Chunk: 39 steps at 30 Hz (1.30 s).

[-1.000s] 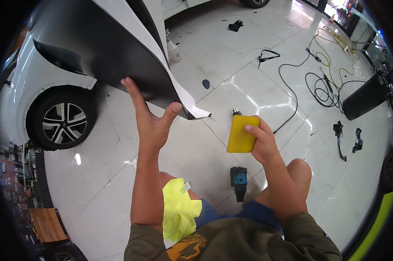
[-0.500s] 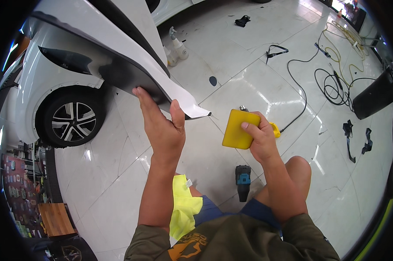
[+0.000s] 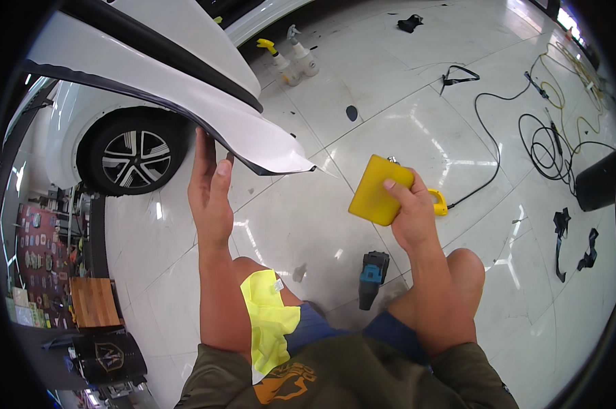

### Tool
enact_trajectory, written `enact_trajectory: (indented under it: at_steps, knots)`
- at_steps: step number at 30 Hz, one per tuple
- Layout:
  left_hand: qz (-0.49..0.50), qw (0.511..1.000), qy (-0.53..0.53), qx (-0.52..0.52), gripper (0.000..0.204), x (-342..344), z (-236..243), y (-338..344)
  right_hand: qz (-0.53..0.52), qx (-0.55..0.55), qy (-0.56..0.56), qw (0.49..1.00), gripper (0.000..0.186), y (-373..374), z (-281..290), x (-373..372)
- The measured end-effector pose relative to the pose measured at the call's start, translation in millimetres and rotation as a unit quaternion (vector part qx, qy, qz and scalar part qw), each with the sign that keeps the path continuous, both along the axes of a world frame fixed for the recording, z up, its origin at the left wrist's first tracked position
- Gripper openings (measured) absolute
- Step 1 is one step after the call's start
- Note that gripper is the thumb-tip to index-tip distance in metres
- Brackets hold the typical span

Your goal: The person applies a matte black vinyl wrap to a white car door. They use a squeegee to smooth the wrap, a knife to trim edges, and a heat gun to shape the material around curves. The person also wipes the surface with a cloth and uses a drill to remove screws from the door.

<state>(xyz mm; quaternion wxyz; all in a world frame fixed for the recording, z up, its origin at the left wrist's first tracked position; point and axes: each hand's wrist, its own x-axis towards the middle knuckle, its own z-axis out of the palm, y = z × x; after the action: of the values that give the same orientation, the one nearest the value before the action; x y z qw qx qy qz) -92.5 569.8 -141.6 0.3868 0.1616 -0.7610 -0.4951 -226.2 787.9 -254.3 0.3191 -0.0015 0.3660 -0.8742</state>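
Observation:
A white car door (image 3: pixel 246 123) with a dark lower edge reaches in from the upper left, its pointed corner at mid-view. Against that dark edge rests my left hand (image 3: pixel 211 194), open, fingers stretched upward and thumb apart; the fingertips are partly behind the edge. My right hand (image 3: pixel 412 211) grips a flat yellow squeegee (image 3: pixel 379 191), thumb across its face, to the right of the door's corner and apart from it. Beyond the squeegee lies a yellow corded tool (image 3: pixel 442 202) with a metal nozzle, mostly hidden. A neon yellow cloth (image 3: pixel 267 320) drapes over my left thigh.
A blue and black cordless power tool (image 3: pixel 372 278) is on the tiled floor between my legs. Two spray bottles (image 3: pixel 302 56) stand near the car. Black cable (image 3: pixel 497 146), a dark bin (image 3: pixel 598 180) and black straps (image 3: pixel 562 232) are at right. The car's wheel (image 3: pixel 136 155) is at left.
The view has shifted, now showing more of the door's white face. My left hand has moved left along the door edge and turned more upright. My right hand still holds the squeegee.

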Motion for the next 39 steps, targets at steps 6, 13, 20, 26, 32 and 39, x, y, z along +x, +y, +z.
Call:
enact_trajectory:
  at_steps: [6, 13, 20, 26, 32, 39]
  knots:
    - [-0.065, 0.996, -0.038, -0.048, 0.086, 9.0, -14.4, -8.5, 0.079, 0.196, 0.254, 0.944, 0.020, -14.5, 1.6, 19.4]
    - [0.058, 0.978, -0.107, -0.167, 0.101, 6.0, -32.6, 2.3, 0.102, 0.257, 0.499, 0.822, 0.016, -34.7, -5.7, 51.2]
    - [0.100, 0.946, -0.018, -0.308, 0.083, 8.3, -16.8, -15.0, 0.074, 0.309, 0.457, 0.831, 0.023, -37.7, -5.9, 50.3]
    - [0.104, 0.923, 0.090, -0.360, 0.074, -6.2, 21.5, -14.0, 0.033, 0.319, 0.333, 0.887, 0.023, -34.3, -10.0, 50.6]
    - [0.203, 0.900, 0.075, -0.378, 0.080, -25.7, 25.9, 5.6, -0.055, 0.331, 0.262, 0.905, 0.018, -22.3, -8.3, 55.1]
    - [0.124, 0.939, 0.154, -0.281, 0.084, -35.6, 55.5, 8.3, -0.128, 0.271, 0.207, 0.931, 0.019, 10.5, 46.8, 57.7]
